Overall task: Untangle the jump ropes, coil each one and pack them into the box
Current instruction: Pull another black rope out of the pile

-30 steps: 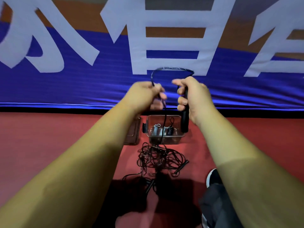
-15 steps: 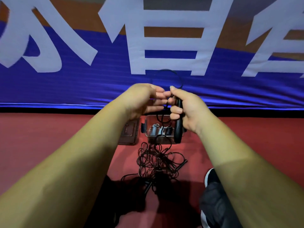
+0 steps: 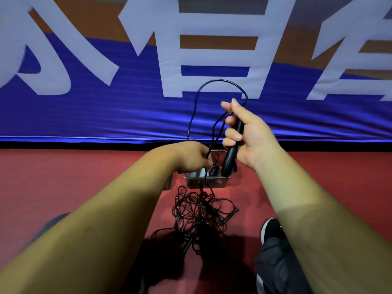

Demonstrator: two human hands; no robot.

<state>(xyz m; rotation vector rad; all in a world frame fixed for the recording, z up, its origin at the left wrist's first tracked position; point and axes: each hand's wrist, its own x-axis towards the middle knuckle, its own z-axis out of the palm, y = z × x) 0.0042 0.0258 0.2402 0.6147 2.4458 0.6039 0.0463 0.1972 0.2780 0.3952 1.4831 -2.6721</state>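
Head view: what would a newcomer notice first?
The right hand, at centre, grips a black jump-rope handle whose thin black cord arcs up and down to the left hand, which pinches it. Below them a tangled heap of black rope lies on the red floor before a clear plastic box.

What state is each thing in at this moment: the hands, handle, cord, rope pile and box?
right hand: grips the handle.
handle: held up, tilted, its lower end over the box.
left hand: pinches the cord.
cord: arcs in a loop above both hands, then runs down towards the rope pile.
rope pile: tangled, lying on the floor in front of the box.
box: open, on the floor, with some items inside.
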